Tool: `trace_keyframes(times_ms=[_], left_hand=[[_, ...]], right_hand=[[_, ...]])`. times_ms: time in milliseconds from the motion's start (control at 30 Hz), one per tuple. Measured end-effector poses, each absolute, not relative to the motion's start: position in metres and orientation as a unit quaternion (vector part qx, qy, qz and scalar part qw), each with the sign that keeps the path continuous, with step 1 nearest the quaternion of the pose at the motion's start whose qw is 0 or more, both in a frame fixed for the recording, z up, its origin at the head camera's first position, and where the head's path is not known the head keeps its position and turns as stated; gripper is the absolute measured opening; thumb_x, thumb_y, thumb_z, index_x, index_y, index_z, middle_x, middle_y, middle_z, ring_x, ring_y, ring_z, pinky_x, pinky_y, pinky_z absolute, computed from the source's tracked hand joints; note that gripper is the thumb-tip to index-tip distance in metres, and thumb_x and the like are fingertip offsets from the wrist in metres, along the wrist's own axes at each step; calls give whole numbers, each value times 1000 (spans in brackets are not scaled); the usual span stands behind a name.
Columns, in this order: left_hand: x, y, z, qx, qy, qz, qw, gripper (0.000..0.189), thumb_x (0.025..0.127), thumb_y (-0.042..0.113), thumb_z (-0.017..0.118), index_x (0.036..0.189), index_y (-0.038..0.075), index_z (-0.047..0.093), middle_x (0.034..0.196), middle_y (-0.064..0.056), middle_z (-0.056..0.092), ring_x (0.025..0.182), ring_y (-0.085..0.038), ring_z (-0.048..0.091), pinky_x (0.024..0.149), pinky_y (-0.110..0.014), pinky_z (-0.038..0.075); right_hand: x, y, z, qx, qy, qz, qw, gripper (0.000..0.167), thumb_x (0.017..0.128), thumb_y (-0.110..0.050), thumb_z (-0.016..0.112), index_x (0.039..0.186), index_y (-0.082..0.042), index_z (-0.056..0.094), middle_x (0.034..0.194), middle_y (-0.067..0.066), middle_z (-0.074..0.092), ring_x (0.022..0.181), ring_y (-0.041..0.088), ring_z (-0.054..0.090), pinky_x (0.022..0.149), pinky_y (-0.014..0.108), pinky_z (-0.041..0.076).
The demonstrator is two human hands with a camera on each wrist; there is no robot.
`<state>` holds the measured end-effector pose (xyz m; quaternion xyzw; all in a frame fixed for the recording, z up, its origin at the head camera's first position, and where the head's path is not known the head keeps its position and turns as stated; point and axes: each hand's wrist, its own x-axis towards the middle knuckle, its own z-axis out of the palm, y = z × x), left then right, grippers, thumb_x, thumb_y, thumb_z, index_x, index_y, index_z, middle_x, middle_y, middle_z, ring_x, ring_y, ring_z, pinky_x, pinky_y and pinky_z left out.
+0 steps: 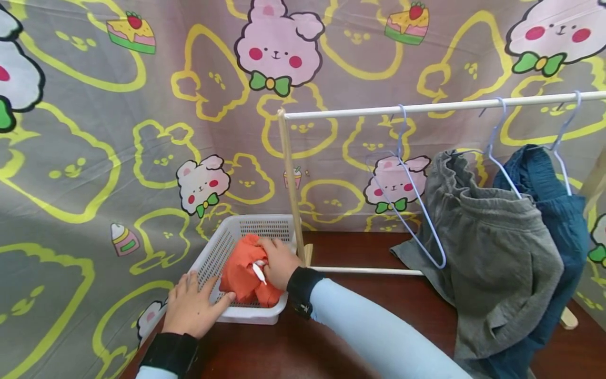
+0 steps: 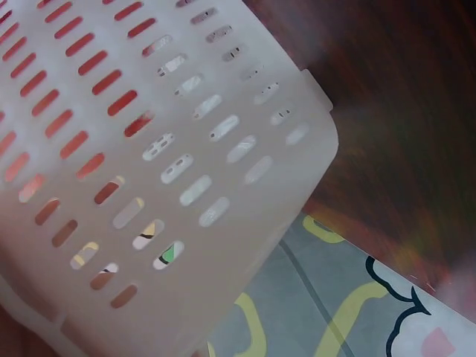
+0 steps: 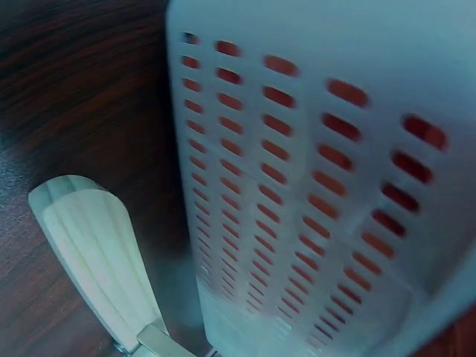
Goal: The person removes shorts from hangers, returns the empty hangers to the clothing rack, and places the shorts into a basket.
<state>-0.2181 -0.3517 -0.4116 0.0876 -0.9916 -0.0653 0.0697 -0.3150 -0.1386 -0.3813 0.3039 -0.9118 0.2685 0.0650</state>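
A crumpled orange-red garment (image 1: 242, 271) with a white strip (image 1: 259, 272) on it lies in a white perforated plastic basket (image 1: 253, 316). My right hand (image 1: 280, 263) reaches over the basket's right side and grips the garment, fingers bent into the cloth. On the left rim rests my left hand (image 1: 191, 305), its fingers spread and thumb toward the cloth. Both wrist views show the slotted basket wall from outside, at left (image 2: 186, 171) and right (image 3: 297, 178), with orange-red showing through the slots.
Right of the basket stands a rack with a white rail (image 1: 341, 112) and wooden foot (image 3: 97, 253). It carries a bare lilac hanger (image 1: 428, 216), grey pants (image 1: 497, 252) and blue pants (image 1: 573, 231) on hangers. A patterned curtain (image 1: 156, 121) hangs behind the dark wooden table (image 1: 350, 250).
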Motion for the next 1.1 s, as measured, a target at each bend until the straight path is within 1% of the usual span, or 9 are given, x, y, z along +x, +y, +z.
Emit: trace_keyframes(times_ms=[167, 267, 333, 500, 600, 733, 867, 1100], left_hand=[[-218, -352, -412, 85, -991, -68, 72, 103, 84, 83, 48, 144, 0, 51, 151, -44, 22, 139, -62, 12, 109, -76, 8], [-217, -352, -413, 83, -991, -66, 76, 103, 84, 83, 48, 145, 0, 51, 151, -44, 22, 139, -62, 13, 109, -76, 8], [-216, -353, -414, 83, -991, -68, 77, 103, 84, 83, 48, 145, 1, 51, 152, -44, 22, 138, -62, 13, 109, -76, 8], [-216, -353, -414, 83, -991, -65, 78, 104, 84, 84, 47, 145, 0, 51, 151, -44, 22, 139, -62, 13, 109, -76, 8], [-216, -353, -413, 86, -992, -60, 74, 106, 84, 86, 44, 145, -1, 50, 151, -44, 22, 139, -62, 13, 109, -76, 8], [-217, -354, -412, 89, -992, -57, 68, 108, 83, 87, 43, 146, -1, 50, 152, -44, 21, 140, -62, 12, 110, -76, 7], [-217, -354, -412, 91, -992, -57, 67, 106, 84, 85, 44, 146, 0, 50, 152, -44, 21, 140, -62, 12, 110, -75, 6], [-218, -354, -413, 95, -991, -60, 66, 105, 84, 85, 45, 146, 0, 50, 152, -44, 21, 140, -62, 11, 110, -75, 6]], right_hand=[[-306, -144, -390, 332, -927, 153, 81, 52, 95, -27, 69, 144, -20, 53, 129, 5, 59, 118, 23, 56, 104, 37, 45], [-301, -145, -394, 352, -928, 89, 85, 54, 94, -36, 69, 144, -21, 54, 133, 3, 60, 121, 22, 56, 106, 37, 42], [-300, -145, -395, 362, -926, 75, 83, 56, 93, -39, 69, 144, -22, 54, 134, 2, 59, 122, 22, 55, 107, 37, 41], [-298, -140, -393, 374, -917, 111, 77, 57, 90, -40, 70, 143, -24, 56, 133, 2, 59, 122, 21, 54, 106, 35, 41], [-297, -137, -391, 374, -914, 141, 69, 56, 90, -41, 71, 142, -27, 57, 132, 0, 59, 121, 20, 55, 105, 35, 42], [-298, -136, -390, 367, -913, 176, 40, 53, 91, -45, 71, 141, -31, 58, 133, -3, 59, 119, 18, 54, 102, 40, 46], [-299, -133, -388, 364, -909, 203, 24, 55, 91, -49, 70, 142, -29, 58, 133, -4, 59, 116, 18, 53, 97, 42, 49], [-296, -111, -379, 385, -891, 224, 81, 50, 93, -39, 68, 139, -23, 60, 132, -2, 61, 120, 18, 55, 102, 39, 46]])
